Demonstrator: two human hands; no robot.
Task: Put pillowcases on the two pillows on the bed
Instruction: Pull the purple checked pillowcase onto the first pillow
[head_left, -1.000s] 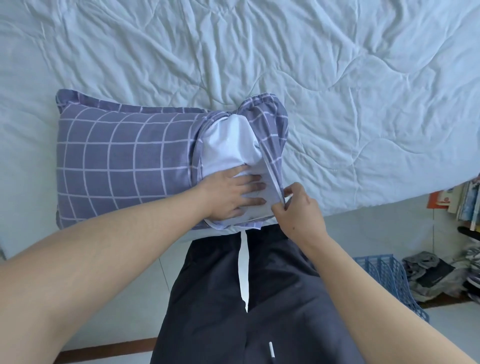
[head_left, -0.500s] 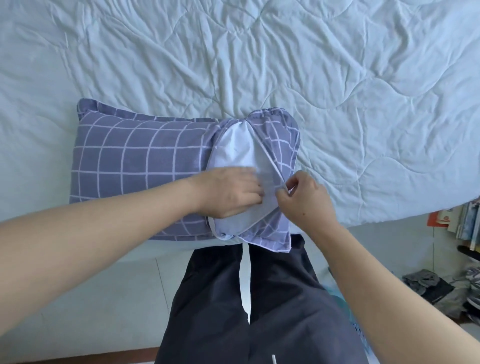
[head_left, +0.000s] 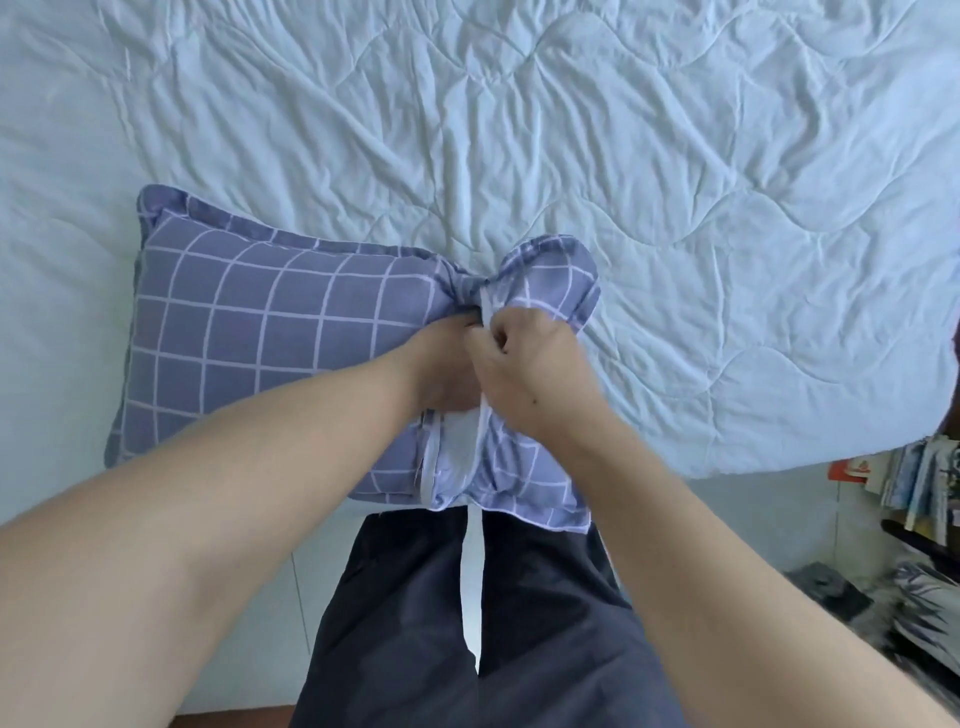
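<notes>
Pillow (head_left: 457, 457) at bed (head_left: 675, 208) near edge, right hand (head_left: 524, 364) pinching pillowcase (head_left: 260, 332) flap, left hand (head_left: 441, 364) tucked inside, grip hidden

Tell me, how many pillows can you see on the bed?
1. The pillow lies near the bed's front edge, inside its purple checked pillowcase. A second may be out of view.

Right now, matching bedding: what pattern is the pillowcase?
Purple-blue with a white grid check, on the pillowcase; head view.
</notes>
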